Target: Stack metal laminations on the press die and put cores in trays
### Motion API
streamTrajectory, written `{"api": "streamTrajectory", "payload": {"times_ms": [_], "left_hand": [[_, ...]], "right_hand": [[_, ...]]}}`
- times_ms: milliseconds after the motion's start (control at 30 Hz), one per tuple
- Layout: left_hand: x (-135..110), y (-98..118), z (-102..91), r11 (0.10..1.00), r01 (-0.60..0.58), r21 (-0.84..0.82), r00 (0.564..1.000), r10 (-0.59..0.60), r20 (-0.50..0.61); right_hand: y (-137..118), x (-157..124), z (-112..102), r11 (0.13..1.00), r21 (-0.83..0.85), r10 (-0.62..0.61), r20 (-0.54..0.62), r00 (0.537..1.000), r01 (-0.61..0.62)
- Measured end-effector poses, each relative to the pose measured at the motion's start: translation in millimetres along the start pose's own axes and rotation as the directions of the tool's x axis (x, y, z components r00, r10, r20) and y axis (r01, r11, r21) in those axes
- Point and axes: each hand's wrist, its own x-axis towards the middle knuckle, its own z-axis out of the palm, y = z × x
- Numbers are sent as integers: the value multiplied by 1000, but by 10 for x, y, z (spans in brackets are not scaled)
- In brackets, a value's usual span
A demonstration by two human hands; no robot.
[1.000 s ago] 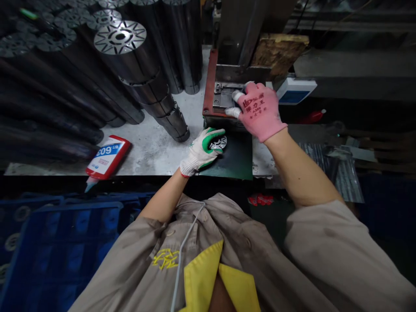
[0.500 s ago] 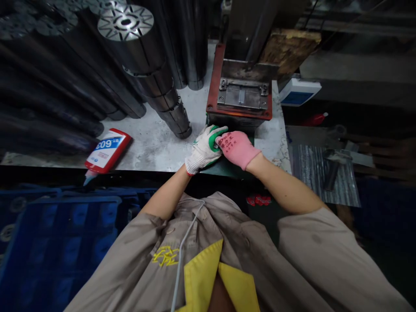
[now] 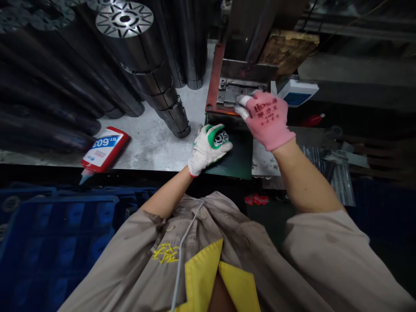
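My left hand (image 3: 208, 145), in a white glove with a green palm, is wrapped round a round slotted metal rotor core (image 3: 221, 138) above a dark green mat (image 3: 238, 162). The core's patterned end face points up between thumb and fingers. My right hand (image 3: 266, 116), in a pink glove with pale fingertips, is over the front of a metal fixture (image 3: 231, 92) on a reddish base (image 3: 211, 93). Its fingers are bent together at the fixture's plate. Whatever lies under those fingertips is hidden.
Stacked slotted rotor cores (image 3: 156, 82) stand left of the fixture, with more dark columns (image 3: 81, 65) behind. A red glue bottle (image 3: 105, 149) lies near the bench's front edge. Blue trays (image 3: 61, 229) are below left. A wooden block (image 3: 289, 50) and white box (image 3: 298, 92) are right.
My right hand has left my left hand and moved up and right onto the fixture's plate. My left hand stays nearly in place, and the rotor core in it now shows.
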Motion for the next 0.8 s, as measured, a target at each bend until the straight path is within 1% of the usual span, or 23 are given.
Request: {"api": "streamTrajectory", "payload": {"times_ms": [33, 100, 133, 200, 233, 267, 300, 333, 367, 400, 433, 467, 500, 533, 567, 633, 733, 800], "left_hand": [[-2, -3, -6, 1000, 1, 14, 1000, -1, 7], [5, -17, -17, 999, -10, 40, 1000, 9, 26], [13, -26, -22, 999, -22, 49, 999, 20, 36], [28, -46, -31, 997, -63, 55, 996, 59, 68], [33, -55, -32, 995, -81, 54, 994, 77, 82], [34, -63, -31, 995, -87, 52, 993, 83, 85], [32, -69, -26, 996, -77, 50, 994, 74, 75], [28, -74, -19, 997, -56, 47, 997, 53, 57], [23, -78, -13, 999, -27, 44, 999, 26, 31], [18, -81, -10, 999, 0, 41, 1000, 0, 8], [14, -84, -13, 999, 15, 38, 1000, -15, -5], [11, -87, -25, 999, 12, 33, 1000, -12, -7], [10, -92, -46, 1000, -8, 23, 1000, 8, 1], [9, -96, -73, 999, -39, 6, 999, 39, 18], [10, -101, -105, 997, -74, -17, 996, 75, 41], [10, -108, -161, 989, -136, -62, 986, 141, 87], [6, -105, -182, 985, -161, -67, 979, 168, 120], [2, -96, -153, 989, -143, -31, 983, 145, 114]], "right_hand": [[-13, -64, 63, 999, 47, -28, 34, 999, 27], [-51, -154, 206, 991, 105, -95, 156, 983, 79], [-74, -175, 272, 989, 107, -127, 235, 964, 104], [-105, -174, 350, 983, 71, -181, 375, 909, 167], [-106, -160, 353, 977, 55, -209, 423, 882, 205], [-95, -142, 333, 969, 49, -238, 440, 866, 242], [-69, -119, 294, 963, 49, -262, 422, 868, 266], [-32, -92, 243, 962, 49, -267, 369, 890, 268], [13, -58, 190, 968, 48, -252, 279, 927, 248], [59, -15, 140, 976, 42, -215, 160, 963, 211], [100, 36, 98, 986, 28, -163, 38, 986, 162], [131, 93, 67, 995, 2, -102, -57, 993, 102], [149, 149, 45, 998, -32, -49, -110, 993, 46], [151, 198, 29, 998, -69, -14, -130, 991, 5], [141, 232, 15, 995, -102, 0, -125, 992, -13], [97, 233, -9, 991, -135, -8, -79, 997, -3], [19, 63, -6, 996, -89, -16, -19, 1000, 14], [-35, -97, 60, 996, -13, -83, 22, 996, 84]]}}
